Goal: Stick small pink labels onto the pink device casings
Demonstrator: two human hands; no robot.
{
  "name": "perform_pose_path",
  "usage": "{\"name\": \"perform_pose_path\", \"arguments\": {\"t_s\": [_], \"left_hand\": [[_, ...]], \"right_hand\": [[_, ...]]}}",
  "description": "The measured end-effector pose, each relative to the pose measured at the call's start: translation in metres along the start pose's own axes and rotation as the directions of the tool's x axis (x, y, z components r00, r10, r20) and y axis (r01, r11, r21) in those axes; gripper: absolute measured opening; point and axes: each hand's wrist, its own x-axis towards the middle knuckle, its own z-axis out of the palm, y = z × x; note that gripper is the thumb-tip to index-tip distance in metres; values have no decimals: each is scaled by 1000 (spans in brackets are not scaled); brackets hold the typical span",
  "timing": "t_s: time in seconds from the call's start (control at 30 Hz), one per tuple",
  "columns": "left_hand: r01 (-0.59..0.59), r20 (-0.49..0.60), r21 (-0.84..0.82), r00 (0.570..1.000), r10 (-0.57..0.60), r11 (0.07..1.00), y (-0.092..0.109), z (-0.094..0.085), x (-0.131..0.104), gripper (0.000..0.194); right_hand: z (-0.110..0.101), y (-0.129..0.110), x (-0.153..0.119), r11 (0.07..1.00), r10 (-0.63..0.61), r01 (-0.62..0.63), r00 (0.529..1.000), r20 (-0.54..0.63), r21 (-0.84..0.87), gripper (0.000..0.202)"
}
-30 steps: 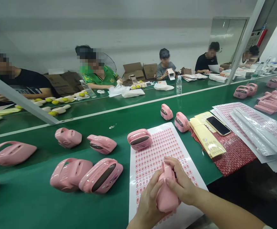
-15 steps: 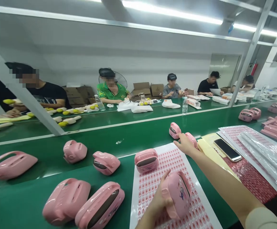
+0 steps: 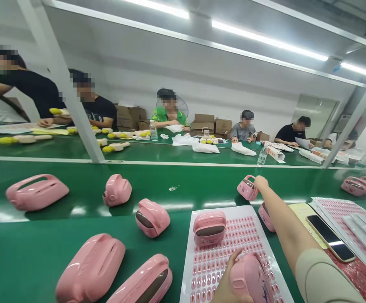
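My left hand (image 3: 224,288), low in the head view, is wrapped round a pink plastic casing (image 3: 249,275) with a printed figure on its side. That casing is over a white sheet of red-and-pink oval stickers (image 3: 198,269). Stretched forward, my right hand (image 3: 261,183) has its fingers closed at the handle of a smaller-looking pink casing (image 3: 246,190) beyond the sheet. Its fingertips are partly hidden. Another handled casing (image 3: 209,230) with a dark window stands on the sheet's far part. One more casing (image 3: 266,218) is partly covered by my right forearm.
Several pink casings (image 3: 91,265) stand on the green belt (image 3: 22,248) to the left. At right are a phone (image 3: 330,238), yellow paper (image 3: 299,209) and sticker sheets (image 3: 337,208). Across the belt, people sit by boxes, white wraps and a water bottle (image 3: 262,155).
My view has swung left and up. My right hand has moved from between two casings to the handle of the farther one, which now sits turned. My left hand keeps its casing.
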Motion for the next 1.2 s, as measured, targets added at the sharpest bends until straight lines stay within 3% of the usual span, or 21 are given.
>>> {"name": "perform_pose_path", "arguments": {"t_s": [0.17,0.33,0.47,0.63,0.77,0.9,1.03,1.1,1.2], "left_hand": [[2,-69,31,998,0,1000,4,7,-1,117],[-1,-18,-115,1000,-1,993,10,15,-3,116],[-13,-35,-200,999,6,980,16,20,-6,114],[31,-66,-273,997,-51,962,31,28,-13,108],[72,-156,-364,978,-137,929,46,39,-20,106],[125,-200,-349,958,-204,929,60,47,-22,103],[158,-256,-315,935,-244,936,68,50,-22,105],[168,-284,-282,926,-249,945,71,51,-23,104],[185,-315,-266,911,-266,946,74,54,-24,100]], "right_hand": [[-10,3,13,980,-6,-25,988,156,196,30],[-14,3,12,968,2,-55,978,211,246,30],[-6,-2,-1,985,20,-46,988,152,167,31],[13,-16,-28,996,-59,57,997,40,67,32],[6,-14,-38,995,-104,104,995,12,0,31],[-26,16,-49,987,-150,149,989,-16,-56,31],[-59,76,-83,984,-169,166,984,-51,-64,32],[-66,114,-110,989,-143,139,987,-67,-57,30],[-59,169,-155,996,-69,65,995,-77,-57,24]]}}
